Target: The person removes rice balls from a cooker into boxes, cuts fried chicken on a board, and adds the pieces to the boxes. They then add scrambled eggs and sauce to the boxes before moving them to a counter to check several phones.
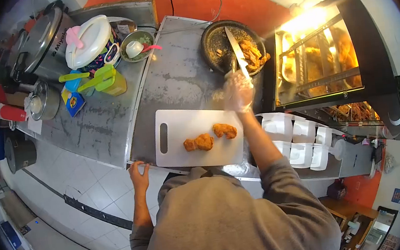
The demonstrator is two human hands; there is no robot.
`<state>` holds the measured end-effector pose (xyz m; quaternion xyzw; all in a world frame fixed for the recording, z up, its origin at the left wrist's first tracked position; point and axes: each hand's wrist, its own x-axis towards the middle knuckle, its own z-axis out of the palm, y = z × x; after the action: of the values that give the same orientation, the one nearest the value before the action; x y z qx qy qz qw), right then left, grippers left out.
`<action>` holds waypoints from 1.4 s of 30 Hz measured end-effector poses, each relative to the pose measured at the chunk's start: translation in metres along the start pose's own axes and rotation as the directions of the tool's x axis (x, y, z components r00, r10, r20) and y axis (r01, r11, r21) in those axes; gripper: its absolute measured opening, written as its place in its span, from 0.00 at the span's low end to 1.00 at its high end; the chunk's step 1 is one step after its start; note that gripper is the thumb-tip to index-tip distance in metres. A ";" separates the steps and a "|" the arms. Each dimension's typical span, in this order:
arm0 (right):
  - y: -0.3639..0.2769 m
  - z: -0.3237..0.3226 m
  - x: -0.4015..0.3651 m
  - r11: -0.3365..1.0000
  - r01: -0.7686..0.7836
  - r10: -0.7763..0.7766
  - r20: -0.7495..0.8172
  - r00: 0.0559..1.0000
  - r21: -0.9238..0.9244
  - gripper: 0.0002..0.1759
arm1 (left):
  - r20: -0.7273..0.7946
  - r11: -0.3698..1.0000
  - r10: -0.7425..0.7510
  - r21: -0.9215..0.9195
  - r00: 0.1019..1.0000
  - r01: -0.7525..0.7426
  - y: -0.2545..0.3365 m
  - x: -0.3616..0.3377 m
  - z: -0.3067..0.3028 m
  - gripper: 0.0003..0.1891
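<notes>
A large knife lies tilted across the dark stone mortar, its blade pointing away from me. My right hand, in a clear plastic glove and slightly blurred, is closed at the knife's handle end. Beside the blade, fried chicken pieces sit in the mortar. Two more breaded pieces, a larger fried chicken piece and a smaller fried chicken piece, rest on the white cutting board. My bare left hand is by the counter's front edge, fingers curved and apart from the thumb, holding nothing visible.
A lit glass warming cabinet stands to the right, with white open boxes below it. On the left counter are a lidded white container, a bowl, a green-handled tub and a large cooker.
</notes>
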<state>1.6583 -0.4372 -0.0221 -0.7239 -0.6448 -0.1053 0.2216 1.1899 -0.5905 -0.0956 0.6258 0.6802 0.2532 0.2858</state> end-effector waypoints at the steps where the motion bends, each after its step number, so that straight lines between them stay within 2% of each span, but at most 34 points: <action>1: 0.023 0.004 0.024 0.959 -0.246 0.243 -0.034 0.969 -0.141 0.23 | -0.001 1.000 -0.004 -0.002 1.000 0.004 -0.001 0.002 -0.002 0.12; 3: 0.081 0.029 0.060 0.886 -0.433 0.462 0.233 0.856 -0.164 0.34 | 0.028 0.999 -0.023 0.049 0.999 0.022 0.000 0.006 -0.007 0.12; 5: 0.111 0.056 0.073 0.875 -0.483 0.428 0.438 0.791 0.018 0.38 | 0.029 0.999 -0.033 0.030 0.999 0.032 0.013 0.015 -0.013 0.12; 6: 0.118 0.062 0.078 0.881 -0.472 0.414 0.488 0.768 -0.004 0.37 | 0.006 1.000 -0.003 0.017 1.000 0.003 0.017 0.023 -0.014 0.12; 7: 0.119 0.074 0.081 0.872 -0.483 0.462 0.461 0.757 -0.081 0.32 | -0.012 1.000 0.025 0.007 1.000 -0.025 0.019 0.029 -0.017 0.11; 9: 0.127 0.061 0.076 0.834 -0.527 0.392 0.496 0.775 0.163 0.27 | -0.028 1.000 0.007 -0.017 1.000 -0.007 0.037 0.040 -0.027 0.10; 10: 0.082 0.010 0.073 0.816 -0.568 0.441 0.519 0.733 0.109 0.23 | -0.057 0.999 0.007 -0.051 0.998 -0.010 0.045 0.048 -0.026 0.10; 11: 0.060 -0.008 0.056 0.781 -0.576 0.439 0.443 0.781 0.241 0.23 | -0.051 0.999 0.001 -0.048 0.999 -0.004 0.047 0.056 -0.022 0.10; 12: 0.049 -0.003 0.018 0.813 -0.464 0.406 0.229 0.885 0.352 0.25 | -0.113 0.992 0.086 -0.083 0.990 -0.096 0.047 0.064 -0.017 0.09; 13: 0.046 0.010 -0.016 0.780 -0.533 0.424 0.349 0.835 0.327 0.25 | -0.179 0.975 0.167 -0.114 0.969 -0.189 0.051 0.073 -0.011 0.08; 15: -0.013 -0.039 -0.058 0.871 -0.439 0.305 0.458 0.835 0.220 0.21 | -0.175 0.953 0.251 -0.131 0.952 -0.275 0.077 0.093 0.004 0.08; 17: -0.052 -0.031 -0.121 0.787 -0.525 0.327 0.503 0.800 0.324 0.19 | -0.148 0.894 0.382 -0.190 0.912 -0.406 0.101 0.115 0.026 0.07; 18: -0.050 0.006 -0.167 0.776 -0.514 0.314 0.482 0.818 0.366 0.17 | -0.132 0.854 0.455 -0.217 0.881 -0.474 0.120 0.124 0.035 0.07; 20: -0.115 -0.045 -0.158 0.721 -0.681 0.335 0.795 0.506 0.130 0.15 | -0.107 0.745 0.612 -0.256 0.784 -0.616 0.149 0.141 0.063 0.08; 21: -0.135 -0.045 -0.164 0.842 -0.535 0.267 0.810 0.523 0.067 0.14 | -0.094 0.676 0.691 -0.269 0.717 -0.686 0.157 0.149 0.080 0.09; 23: -0.160 -0.047 -0.179 0.856 -0.516 0.280 0.830 0.482 0.012 0.16 | 0.144 0.663 0.744 -0.274 0.652 -0.697 0.172 0.157 0.107 0.13; 24: -0.165 -0.048 -0.179 0.852 -0.523 0.288 0.832 0.475 0.003 0.16 | 0.151 0.663 0.744 -0.282 0.651 -0.693 0.174 0.160 0.120 0.13; 26: -0.173 -0.051 -0.177 0.843 -0.530 0.328 0.870 0.370 -0.093 0.19 | 0.355 0.620 0.764 -0.177 0.538 -0.764 0.174 0.162 0.140 0.18; 27: -0.176 -0.048 -0.179 0.839 -0.534 0.335 0.870 0.363 -0.100 0.19 | 0.360 0.620 0.765 -0.185 0.534 -0.762 0.171 0.161 0.145 0.18; 29: -0.181 -0.042 -0.190 0.819 -0.541 0.413 0.851 0.324 -0.191 0.19 | 0.484 0.588 0.754 -0.194 0.445 -0.785 0.163 0.159 0.154 0.21; 30: -0.181 -0.029 -0.204 0.776 -0.625 0.400 0.832 0.383 -0.085 0.19 | 0.536 0.584 0.728 -0.160 0.427 -0.796 0.158 0.159 0.155 0.22; 32: -0.180 -0.016 -0.219 0.789 -0.608 0.392 0.835 0.385 -0.090 0.19 | 0.560 0.579 0.718 -0.151 0.414 -0.801 0.156 0.157 0.158 0.21; 34: -0.175 -0.007 -0.211 0.807 -0.589 0.377 0.802 0.464 -0.038 0.18 | 0.576 0.547 0.723 -0.140 0.382 -0.825 0.162 0.168 0.157 0.20; 36: -0.177 -0.043 -0.179 0.820 -0.570 0.359 0.828 0.430 -0.060 0.18 | 0.443 0.584 0.758 -0.135 0.479 -0.800 0.171 0.177 0.153 0.19; 37: -0.174 -0.055 -0.165 0.839 -0.539 0.327 0.859 0.393 -0.073 0.18 | 0.440 0.582 0.761 -0.136 0.477 -0.802 0.177 0.179 0.157 0.19; 39: -0.166 -0.043 -0.187 0.809 -0.585 0.342 0.854 0.392 -0.056 0.19 | 0.505 0.621 0.734 -0.227 0.454 -0.750 0.181 0.166 0.161 0.18; 40: -0.167 -0.034 -0.199 0.821 -0.560 0.382 0.836 0.394 -0.111 0.19 | 0.534 0.631 0.714 -0.211 0.453 -0.747 0.181 0.166 0.162 0.17; 41: -0.163 -0.017 -0.211 0.833 -0.528 0.419 0.810 0.410 -0.164 0.19 | 0.531 0.629 0.717 -0.216 0.451 -0.746 0.183 0.169 0.166 0.17; 42: -0.151 0.017 -0.244 0.852 -0.518 0.367 0.787 0.496 -0.071 0.18 | 0.571 0.573 0.717 -0.156 0.400 -0.805 0.182 0.171 0.169 0.17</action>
<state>1.4720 -0.6353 -0.1155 -0.8149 -0.4732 0.3347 0.0033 1.4292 -0.4065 -0.0998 0.9294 0.2130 0.1028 0.2833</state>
